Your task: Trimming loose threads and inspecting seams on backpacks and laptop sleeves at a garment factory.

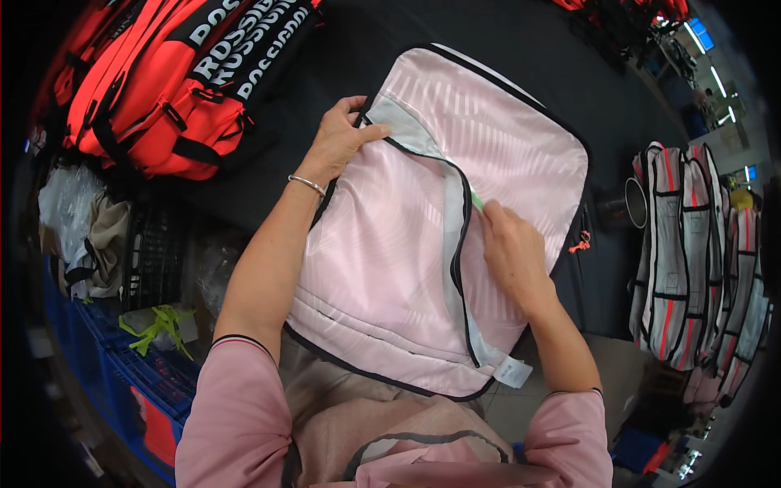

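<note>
1. hands first: your left hand [340, 140] lay at the bag's upper left corner, fingers curled together and clamped on the edge of the flap beside the zip [457, 244].
2. your right hand [511, 252] sat at the middle of the zip, fingers pinched together on a small green thing [476, 200]; you could not tell what it was.
3. the pink bag [390, 244] lay flat on the black table [569, 73] in front of you, its lower edge over your lap.
4. red bags [163, 89] were piled at your upper left, well apart from the pink one.
5. striped bags [691, 244] hung at your right.
</note>
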A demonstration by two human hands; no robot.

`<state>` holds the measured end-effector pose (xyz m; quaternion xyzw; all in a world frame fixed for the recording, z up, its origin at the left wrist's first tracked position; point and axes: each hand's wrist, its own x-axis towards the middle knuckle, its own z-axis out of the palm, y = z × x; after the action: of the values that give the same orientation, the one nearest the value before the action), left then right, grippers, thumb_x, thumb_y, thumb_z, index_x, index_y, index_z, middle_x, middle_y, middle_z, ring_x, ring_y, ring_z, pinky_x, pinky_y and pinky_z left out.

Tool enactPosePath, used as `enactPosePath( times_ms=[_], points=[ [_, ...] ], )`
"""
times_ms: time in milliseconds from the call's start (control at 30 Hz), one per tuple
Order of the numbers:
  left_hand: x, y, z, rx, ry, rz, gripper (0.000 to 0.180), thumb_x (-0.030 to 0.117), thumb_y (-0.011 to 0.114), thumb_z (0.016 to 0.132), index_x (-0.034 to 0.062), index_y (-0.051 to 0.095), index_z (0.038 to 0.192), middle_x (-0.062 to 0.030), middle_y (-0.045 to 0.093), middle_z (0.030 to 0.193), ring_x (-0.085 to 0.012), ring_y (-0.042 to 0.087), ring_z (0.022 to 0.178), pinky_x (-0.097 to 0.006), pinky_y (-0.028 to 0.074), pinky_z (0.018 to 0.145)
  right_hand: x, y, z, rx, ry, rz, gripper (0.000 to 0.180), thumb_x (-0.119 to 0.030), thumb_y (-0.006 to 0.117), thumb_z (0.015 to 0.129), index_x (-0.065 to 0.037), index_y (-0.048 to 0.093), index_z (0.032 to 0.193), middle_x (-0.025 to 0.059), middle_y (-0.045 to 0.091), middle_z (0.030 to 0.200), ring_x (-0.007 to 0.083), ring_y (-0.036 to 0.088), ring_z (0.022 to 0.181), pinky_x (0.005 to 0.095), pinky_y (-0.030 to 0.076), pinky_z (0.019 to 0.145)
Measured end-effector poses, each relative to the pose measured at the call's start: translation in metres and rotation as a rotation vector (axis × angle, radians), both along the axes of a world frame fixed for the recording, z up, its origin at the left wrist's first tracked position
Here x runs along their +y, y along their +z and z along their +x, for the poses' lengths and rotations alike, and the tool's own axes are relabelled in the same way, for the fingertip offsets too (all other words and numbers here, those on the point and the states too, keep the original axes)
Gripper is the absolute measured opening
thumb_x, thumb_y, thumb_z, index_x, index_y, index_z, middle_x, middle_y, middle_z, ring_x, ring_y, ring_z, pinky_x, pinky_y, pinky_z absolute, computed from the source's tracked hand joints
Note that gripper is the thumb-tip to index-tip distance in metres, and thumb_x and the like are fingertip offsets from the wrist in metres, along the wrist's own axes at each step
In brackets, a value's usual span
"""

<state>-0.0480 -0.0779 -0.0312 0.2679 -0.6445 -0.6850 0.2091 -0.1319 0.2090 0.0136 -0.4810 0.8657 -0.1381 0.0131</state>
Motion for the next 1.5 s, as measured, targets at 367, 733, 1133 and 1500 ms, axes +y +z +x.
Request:
enactPosePath(
  times_ms=[367, 733, 1133, 1500],
  points=[
    [0.019, -0.003, 0.000, -0.097, 0.274, -0.538, 0.064, 0.011, 0.079, 0.068, -0.0016, 0.051, 0.123, -0.0175, 0.056, 0.122, -0.0270, 0.057, 0.111, -0.035, 0.046, 0.096, 0.040, 0.005, 0.060, -0.058, -0.062, 0.096, 0.009, -0.003, 0.052, 0.086, 0.001, 0.050, 0.095, 0.0180, 0.060, 0.080, 0.0381, 0.064, 0.059, 0.0465, 0.052, 0.052],
    [0.088, 0.015, -0.007, 0.184, -0.336, -1.520, 0.039, 0.005, 0.068, 0.071, 0.0277, 0.071, 0.103, 0.0036, 0.041, 0.146, -0.0297, 0.018, 0.144, -0.050, -0.001, 0.116, 0.040, 0.004, 0.073, -0.082, -0.119, 0.096, 0.010, -0.006, 0.050, 0.090, -0.002, 0.051, 0.099, 0.0169, 0.061, 0.084, 0.0381, 0.065, 0.061, 0.0465, 0.052, 0.056],
    [0.083, 0.012, 0.003, 0.224, -0.375, -1.469, 0.012, 0.004, 0.063, 0.070, 0.0159, 0.059, 0.069, 0.0050, 0.059, 0.112, -0.0248, 0.038, 0.134, -0.053, 0.006, 0.114, 0.021, 0.011, 0.059, 0.022, -0.151, 0.086, 0.010, -0.007, 0.052, 0.090, 0.000, 0.051, 0.097, 0.0180, 0.062, 0.083, 0.0367, 0.065, 0.060, 0.0441, 0.052, 0.053],
    [0.076, 0.012, 0.005, 0.281, -0.268, -1.326, 0.013, 0.002, 0.057, 0.062, 0.0111, 0.054, 0.071, -0.0066, 0.055, 0.127, -0.0312, 0.040, 0.130, -0.050, 0.013, 0.113, 0.097, 0.029, 0.111, -0.188, 0.024, 0.152, 0.033, 0.001, 0.054, 0.081, 0.009, 0.050, 0.112, 0.0195, 0.058, 0.086, 0.0343, 0.063, 0.055, 0.0425, 0.051, 0.050]
  ],
)
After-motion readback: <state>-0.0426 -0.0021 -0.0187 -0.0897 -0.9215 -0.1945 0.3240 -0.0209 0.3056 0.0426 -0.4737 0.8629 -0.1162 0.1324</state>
